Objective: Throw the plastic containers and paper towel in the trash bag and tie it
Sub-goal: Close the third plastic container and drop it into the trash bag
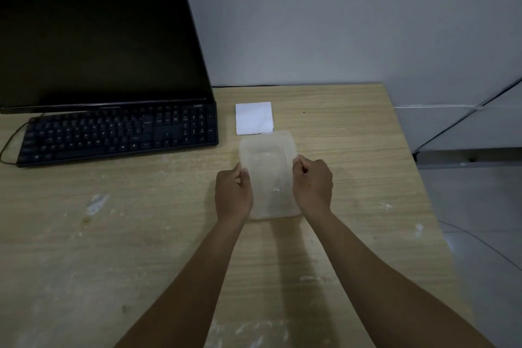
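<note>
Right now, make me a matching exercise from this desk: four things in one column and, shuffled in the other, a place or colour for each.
1. monitor
2. keyboard
3. paper towel
4. plastic container

A. clear, held between left hand and right hand
B. white, lying flat just beyond the clear one
C. black keys, lying in front of the screen
D. dark screen, far left

Pairs: 1-D, 2-C, 3-B, 4-A
</note>
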